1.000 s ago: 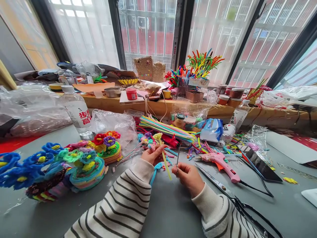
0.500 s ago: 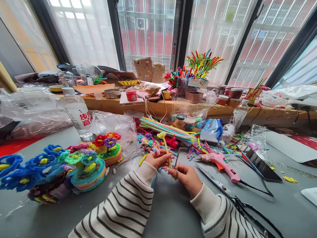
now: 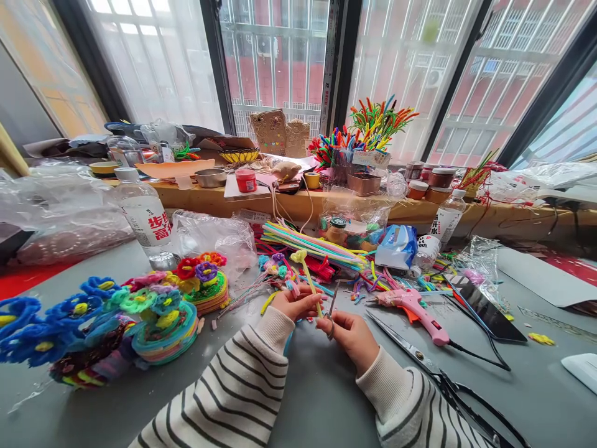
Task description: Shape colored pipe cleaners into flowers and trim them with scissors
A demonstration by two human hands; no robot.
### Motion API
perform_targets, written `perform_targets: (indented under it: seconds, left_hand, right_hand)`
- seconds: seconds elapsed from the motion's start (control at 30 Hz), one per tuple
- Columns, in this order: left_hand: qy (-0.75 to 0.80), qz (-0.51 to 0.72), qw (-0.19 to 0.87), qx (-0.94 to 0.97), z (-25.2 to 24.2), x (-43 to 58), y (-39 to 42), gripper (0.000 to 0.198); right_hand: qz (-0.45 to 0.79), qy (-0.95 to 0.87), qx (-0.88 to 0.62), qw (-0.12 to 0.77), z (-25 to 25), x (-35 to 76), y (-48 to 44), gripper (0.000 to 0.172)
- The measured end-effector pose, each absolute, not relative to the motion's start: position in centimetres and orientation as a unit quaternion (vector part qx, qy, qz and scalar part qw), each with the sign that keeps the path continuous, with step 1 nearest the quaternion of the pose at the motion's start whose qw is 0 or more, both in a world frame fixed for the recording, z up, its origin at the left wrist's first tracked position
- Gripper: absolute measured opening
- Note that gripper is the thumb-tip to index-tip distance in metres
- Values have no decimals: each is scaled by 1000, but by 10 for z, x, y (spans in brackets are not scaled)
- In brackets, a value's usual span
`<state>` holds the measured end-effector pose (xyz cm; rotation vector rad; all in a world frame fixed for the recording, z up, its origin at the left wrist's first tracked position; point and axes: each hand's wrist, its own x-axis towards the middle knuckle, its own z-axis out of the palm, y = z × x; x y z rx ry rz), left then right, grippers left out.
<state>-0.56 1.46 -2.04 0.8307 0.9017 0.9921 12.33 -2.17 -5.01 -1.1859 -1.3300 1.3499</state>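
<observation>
My left hand (image 3: 298, 305) pinches a pale yellow pipe cleaner (image 3: 306, 272) whose upper end is curled into a small flower-like shape. Close beside it on the right, my right hand (image 3: 352, 336) is closed on small scissors (image 3: 333, 300), their blades pointing up and away from me. The lower end of the yellow stem reaches towards my right fingertips; whether it touches them I cannot tell. To the left stand fuzzy flowers in blue (image 3: 74, 309), green and red, set in coiled, many-coloured pots (image 3: 168, 339).
On the right lie a pink glue gun (image 3: 413, 308) with its cable, large black-handled scissors (image 3: 420, 356) and a dark phone-like slab (image 3: 489, 314). Behind my hands is a bundle of pastel pipe cleaners (image 3: 312, 242). A water bottle (image 3: 145, 214) stands at the left.
The view has shifted very slightly. Both hands keep their hold, and the yellow stem leans a little more to the left.
</observation>
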Motion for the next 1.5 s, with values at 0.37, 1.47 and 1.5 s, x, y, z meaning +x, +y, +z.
perform_targets:
  seconds: [0.37, 1.47, 1.5]
  left_hand:
    - [418, 454, 685, 387, -25, -6, 16, 31]
    - [399, 528, 682, 312, -18, -11, 20, 27]
    - [395, 531, 684, 307, -18, -11, 20, 27]
  right_hand:
    - [548, -537, -479, 426, -48, 122, -23, 31]
    - [522, -642, -430, 361, -48, 128, -32, 57]
    - [516, -657, -420, 355, -47, 128, -33, 59]
